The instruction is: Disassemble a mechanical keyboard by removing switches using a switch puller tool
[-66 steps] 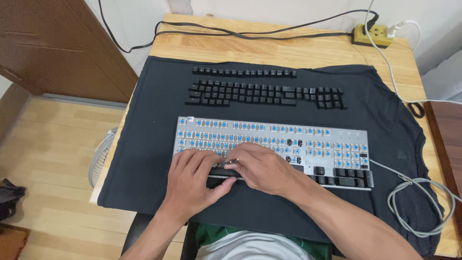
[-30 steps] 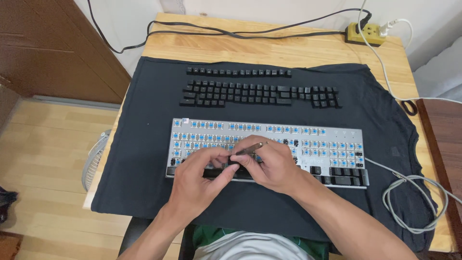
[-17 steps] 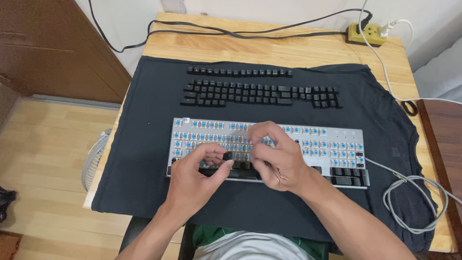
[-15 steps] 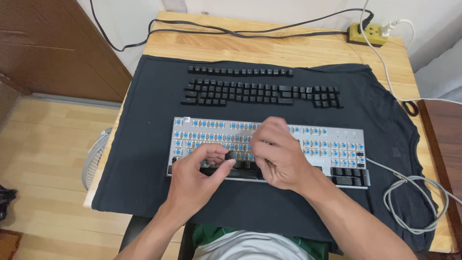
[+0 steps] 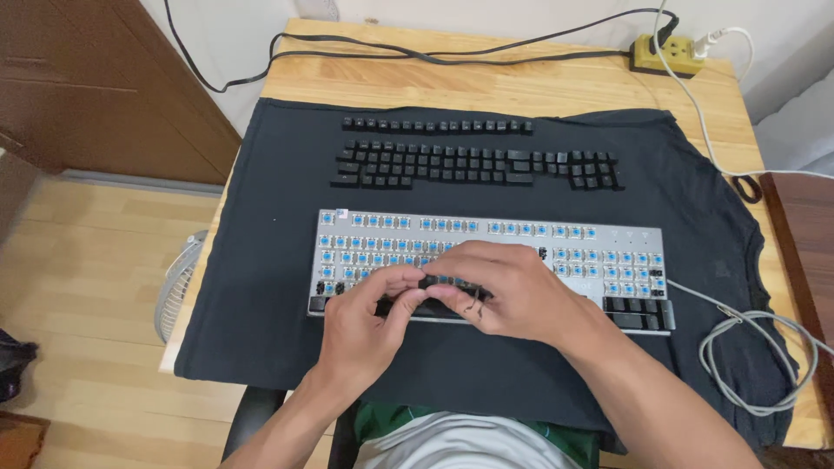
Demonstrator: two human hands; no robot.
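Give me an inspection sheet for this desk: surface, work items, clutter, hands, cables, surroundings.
Surface: wooden table, black cloth spread over it.
Work items: silver keyboard, most blue switches bare; removed black keycaps in rows behind it.
Clutter: scissors at right edge.
Hands: left hand and right hand together hold a long black keycap over the bottom row.
Cables: grey cable coiled right; black cords and yellow power strip at rear.
Surroundings: fan on floor left.

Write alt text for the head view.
Both hands, left hand and right hand, pinch a long black keycap over the front row of a silver keyboard with bare blue switches. It lies on a black cloth beside rows of removed keycaps.
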